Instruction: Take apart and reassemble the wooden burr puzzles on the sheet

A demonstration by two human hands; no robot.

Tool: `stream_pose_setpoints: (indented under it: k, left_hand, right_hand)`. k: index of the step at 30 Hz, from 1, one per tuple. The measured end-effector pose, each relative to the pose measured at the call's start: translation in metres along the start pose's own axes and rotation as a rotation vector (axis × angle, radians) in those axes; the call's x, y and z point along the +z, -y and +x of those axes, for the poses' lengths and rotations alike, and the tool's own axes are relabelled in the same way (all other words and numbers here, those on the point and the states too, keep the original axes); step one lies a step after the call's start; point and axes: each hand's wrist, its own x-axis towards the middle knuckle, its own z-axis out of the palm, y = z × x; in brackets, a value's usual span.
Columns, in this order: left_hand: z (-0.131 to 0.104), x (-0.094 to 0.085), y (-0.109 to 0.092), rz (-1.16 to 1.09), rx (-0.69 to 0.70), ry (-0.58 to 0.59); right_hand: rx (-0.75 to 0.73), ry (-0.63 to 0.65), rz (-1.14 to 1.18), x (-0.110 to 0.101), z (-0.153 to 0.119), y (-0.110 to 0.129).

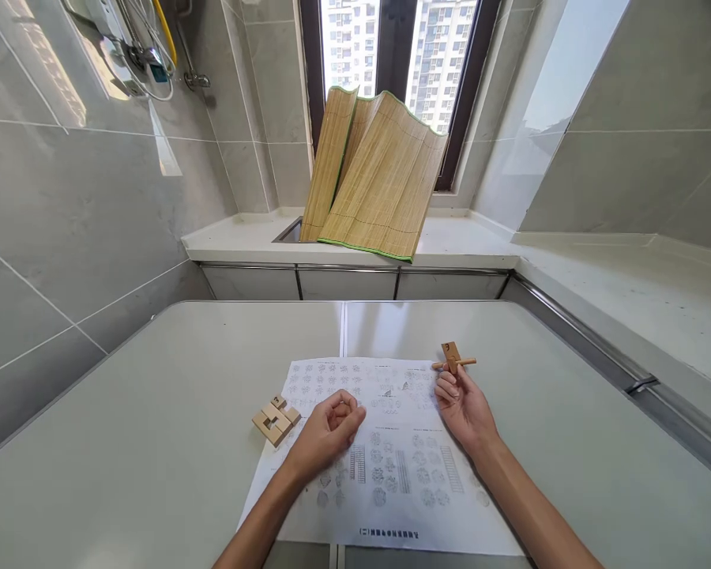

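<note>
My right hand [463, 407] is raised at the right edge of the printed sheet [332, 518], its fingers closed on a flat wooden puzzle piece [449, 349] with a dark numeral on its upper end. A thin wooden rod [467, 361] crosses that piece near my fingertips; whether it passes through it I cannot tell. My left hand [330, 427] hovers or rests over the middle of the sheet, fingers curled in a loose fist with nothing visible in them. Left of it, several light wooden puzzle pieces [276, 420] sit together at the sheet's left edge, one small block bearing a numeral.
A pale glossy table [154, 442] with a centre seam lies under the sheet. Behind it, a folded bamboo mat [385, 182] leans on the white ledge [237, 246] before a window. Tiled walls stand on both sides, with hoses and a fixture [148, 59] at upper left.
</note>
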Motion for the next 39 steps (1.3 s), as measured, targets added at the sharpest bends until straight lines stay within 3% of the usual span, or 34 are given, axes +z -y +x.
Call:
stream_pose_setpoints:
  k: [2,6,9,12,15,23,26,33,39]
  left_hand:
    - [-0.011,-0.007,-0.004,0.286,0.066,-0.135]
    - [-0.037,-0.035,-0.002,0.831,0.267,-0.602]
    - [-0.052,-0.060,0.006,1.040,0.299,-0.737]
    - [-0.058,-0.075,0.014,1.100,0.185,-0.710]
    - [-0.057,-0.074,0.021,1.071,0.093,-0.676]
    - [-0.059,-0.070,0.026,0.968,0.095,-0.725]
    - [-0.057,-0.056,0.022,0.928,0.159,-0.623]
    - [-0.021,0.003,0.027,0.753,0.304,-0.190]
    - [0.009,0.018,0.036,0.699,0.330,-0.085]
  right_hand:
    - [0.003,0.019,-0.047,0.004,-0.003,-0.003]
    - [0.041,0.073,-0.185,0.015,-0.012,-0.017]
    - [0.076,0.134,-0.314,0.025,-0.022,-0.027]
    - [0.089,0.202,-0.437,0.032,-0.032,-0.031]
    - [0.080,0.259,-0.543,0.036,-0.039,-0.030]
    - [0.036,0.330,-0.713,0.037,-0.042,-0.035]
    - [0.030,0.345,-0.754,0.038,-0.044,-0.036]
    - [-0.015,0.363,-0.849,0.036,-0.045,-0.035]
    - [-0.094,0.340,-0.956,0.029,-0.037,-0.036]
